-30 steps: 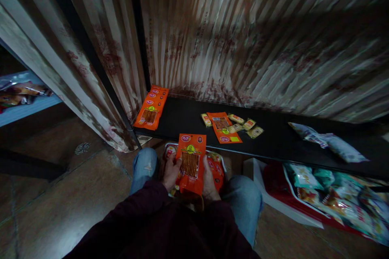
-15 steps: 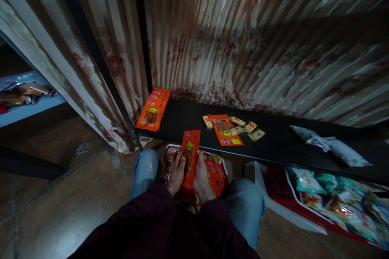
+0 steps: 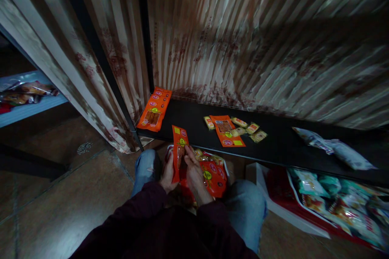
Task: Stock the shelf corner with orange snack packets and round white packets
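Note:
An orange snack packet (image 3: 176,139) stands tilted between my hands, its clear window showing brown sticks. My left hand (image 3: 167,173) is closed on its left edge. On the other side, the fingers of my right hand (image 3: 194,174) are pressed against the packet's right edge. Beneath my hands, between my knees, is a white-rimmed basket (image 3: 225,168) holding more orange packets (image 3: 216,177) and some yellowish packs. My hands and sleeves hide part of it.
Along the black shelf (image 3: 188,115) lie a stack of orange packets (image 3: 154,109), another orange packet (image 3: 225,129) among several small yellow packs (image 3: 258,136), and pale bags (image 3: 349,153). A red basket of bags (image 3: 291,200) sits below right. Black posts (image 3: 103,58) rise at left, before a curtain (image 3: 188,40).
The packet in my hands has turned to another face and shifted left. My left hand has moved left and lower, while my right hand has come across toward the packet.

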Demonstrator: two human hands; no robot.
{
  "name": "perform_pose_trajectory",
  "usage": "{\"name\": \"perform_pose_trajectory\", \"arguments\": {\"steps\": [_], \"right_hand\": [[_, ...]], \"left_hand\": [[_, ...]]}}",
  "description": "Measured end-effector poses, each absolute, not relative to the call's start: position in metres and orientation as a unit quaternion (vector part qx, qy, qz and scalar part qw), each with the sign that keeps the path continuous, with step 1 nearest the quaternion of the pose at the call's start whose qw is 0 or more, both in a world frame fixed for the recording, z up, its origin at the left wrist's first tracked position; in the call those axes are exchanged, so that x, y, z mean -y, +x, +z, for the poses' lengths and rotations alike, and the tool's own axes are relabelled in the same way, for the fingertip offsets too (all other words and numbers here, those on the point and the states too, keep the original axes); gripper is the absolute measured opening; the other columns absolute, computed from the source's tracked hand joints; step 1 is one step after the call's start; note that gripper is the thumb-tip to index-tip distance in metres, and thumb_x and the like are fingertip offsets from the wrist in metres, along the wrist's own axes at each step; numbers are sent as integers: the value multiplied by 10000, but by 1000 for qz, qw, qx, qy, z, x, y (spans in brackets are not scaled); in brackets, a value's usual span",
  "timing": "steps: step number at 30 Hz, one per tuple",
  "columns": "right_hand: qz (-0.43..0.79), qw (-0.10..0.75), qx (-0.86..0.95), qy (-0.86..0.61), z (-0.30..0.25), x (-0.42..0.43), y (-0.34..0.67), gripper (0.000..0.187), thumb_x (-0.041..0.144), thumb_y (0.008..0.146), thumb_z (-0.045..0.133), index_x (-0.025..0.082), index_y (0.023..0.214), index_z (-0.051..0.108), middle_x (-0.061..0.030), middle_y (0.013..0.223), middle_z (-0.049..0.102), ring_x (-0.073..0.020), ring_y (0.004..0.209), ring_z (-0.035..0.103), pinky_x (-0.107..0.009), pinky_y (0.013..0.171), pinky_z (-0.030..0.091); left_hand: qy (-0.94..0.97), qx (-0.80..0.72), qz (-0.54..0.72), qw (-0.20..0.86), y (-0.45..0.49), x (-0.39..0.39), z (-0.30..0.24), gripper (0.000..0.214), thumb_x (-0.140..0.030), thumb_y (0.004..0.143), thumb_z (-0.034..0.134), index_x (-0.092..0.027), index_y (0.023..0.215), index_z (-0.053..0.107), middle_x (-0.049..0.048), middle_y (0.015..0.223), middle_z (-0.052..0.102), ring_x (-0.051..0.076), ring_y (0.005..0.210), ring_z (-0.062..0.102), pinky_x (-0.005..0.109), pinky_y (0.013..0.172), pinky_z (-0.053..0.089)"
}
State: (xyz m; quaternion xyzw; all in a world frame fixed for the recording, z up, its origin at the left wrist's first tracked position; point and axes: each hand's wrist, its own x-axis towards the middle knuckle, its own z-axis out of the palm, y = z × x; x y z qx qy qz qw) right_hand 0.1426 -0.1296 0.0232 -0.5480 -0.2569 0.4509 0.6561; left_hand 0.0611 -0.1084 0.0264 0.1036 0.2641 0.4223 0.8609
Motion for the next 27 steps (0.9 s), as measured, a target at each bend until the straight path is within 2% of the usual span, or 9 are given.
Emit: {"name": "perform_pose_trajectory", "arguments": {"steps": [5, 10, 16, 22, 27], "right_hand": [[428, 669, 267, -546, 23, 132, 145, 398, 446, 721, 665, 266, 1074, 700, -34, 1453, 444, -249, 1335, 403, -448, 1103, 328], [399, 634, 298, -592, 19, 131, 151, 345, 420, 728, 653, 245, 1019, 717, -64, 1418, 483, -265, 1299, 446, -467, 1064, 374], [261, 570, 422, -654, 19, 135, 154, 305, 408, 805, 560, 230, 990, 724, -90, 1312, 573, -246, 1249, 481, -483, 1088, 332], [192, 483, 511, -685, 25, 145, 145, 426, 377, 848, 504, 194, 1215, 622, -101, 1416, 480, -264, 1372, 321, -527, 1132, 247], [156, 437, 564, -682, 27, 152, 142, 498, 353, 867, 484, 141, 1315, 533, -94, 1499, 360, -275, 1442, 153, -543, 1161, 177]], "left_hand": [[91, -204, 388, 894, 47, 96, 36, 517, -565, 880, 434, -176, 1132, 663, 85, 1114, 699, 308, 1125, 584, 402, 995, 442], [58, -152, 366, 917, 40, 93, 42, 679, -601, 846, 468, -93, 1293, 529, 166, 1181, 650, 336, 1148, 571, 458, 1029, 404], [63, -149, 379, 911, 37, 89, 36, 701, -624, 855, 425, -85, 1294, 514, 172, 1201, 636, 329, 1183, 548, 456, 1046, 381], [134, -207, 369, 896, 33, 85, 24, 752, -699, 777, 473, -110, 1237, 563, 166, 1183, 644, 341, 1183, 547, 468, 1016, 413], [151, -220, 393, 880, 31, 80, 15, 734, -676, 766, 515, -126, 1250, 558, 152, 1183, 649, 343, 1210, 527, 476, 1024, 402]]}}
